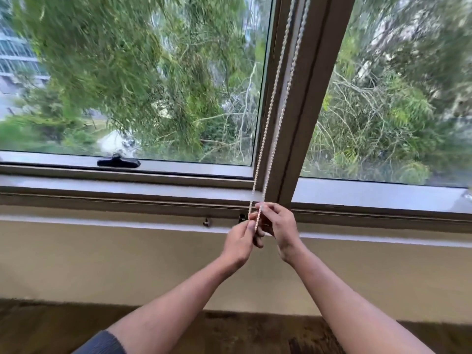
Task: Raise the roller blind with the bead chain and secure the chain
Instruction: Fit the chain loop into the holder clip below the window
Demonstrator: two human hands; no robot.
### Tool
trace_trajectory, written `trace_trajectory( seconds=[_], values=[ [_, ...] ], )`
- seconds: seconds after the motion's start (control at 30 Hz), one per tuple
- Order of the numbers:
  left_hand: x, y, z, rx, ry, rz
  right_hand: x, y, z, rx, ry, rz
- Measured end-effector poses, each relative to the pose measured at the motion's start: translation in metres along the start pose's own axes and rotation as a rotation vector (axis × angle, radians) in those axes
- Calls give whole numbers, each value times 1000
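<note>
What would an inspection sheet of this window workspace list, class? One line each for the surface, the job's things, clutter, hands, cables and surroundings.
Surface: window sill, grey, bare where visible.
Job's things: bead chain, two strands down the window frame; roller blind not in view.
Clutter: two small dark fittings under the sill.
Hands: left hand and right hand pinch the chain's lower end.
Cables: nothing seen.
Surroundings: black window latch; trees outside; beige wall below.

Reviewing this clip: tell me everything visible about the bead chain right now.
The bead chain is a loop of small pale beads, glossy like plastic or metal. Two near-parallel strands run down from the top edge along the brown window mullion, converging toward the sill. At the bottom, the left hand and the right hand both pinch it. It looks fairly taut; its lower end is hidden by the fingers.
</note>
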State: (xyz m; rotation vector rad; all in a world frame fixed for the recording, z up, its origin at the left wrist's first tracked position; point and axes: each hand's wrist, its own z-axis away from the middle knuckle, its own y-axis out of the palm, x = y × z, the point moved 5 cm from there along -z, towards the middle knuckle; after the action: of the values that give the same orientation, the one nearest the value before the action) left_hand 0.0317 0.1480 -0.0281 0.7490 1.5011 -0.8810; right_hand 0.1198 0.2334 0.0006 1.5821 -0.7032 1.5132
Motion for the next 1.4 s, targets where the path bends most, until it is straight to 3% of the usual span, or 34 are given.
trace_trajectory(
  seconds=[0.1,0.3,0.43,0.73,1.0,1.2,1.4],
  values=[
    [2,-8,-6,-5,8,66,-27,-2,-6,-92,47,64],
    [9,-16,-10,13,58,72,-71,-2,-13,-108,72,342],
    [8,-26,-10,-73,65,134,-84,4,-29,-99,105,458],
    [10,-41,-4,-222,214,-53,-100,14,-53,-150,66,807],
    [10,-34,6,-140,165,-136,-93,21,-68,-161,30,1091],
    [11,-36,3,-133,109,-117,-90,18,-68,-152,-49,1122],
    [8,-37,-5,-229,93,-112,-82,2,-49,-110,-122,934]
  ],
)
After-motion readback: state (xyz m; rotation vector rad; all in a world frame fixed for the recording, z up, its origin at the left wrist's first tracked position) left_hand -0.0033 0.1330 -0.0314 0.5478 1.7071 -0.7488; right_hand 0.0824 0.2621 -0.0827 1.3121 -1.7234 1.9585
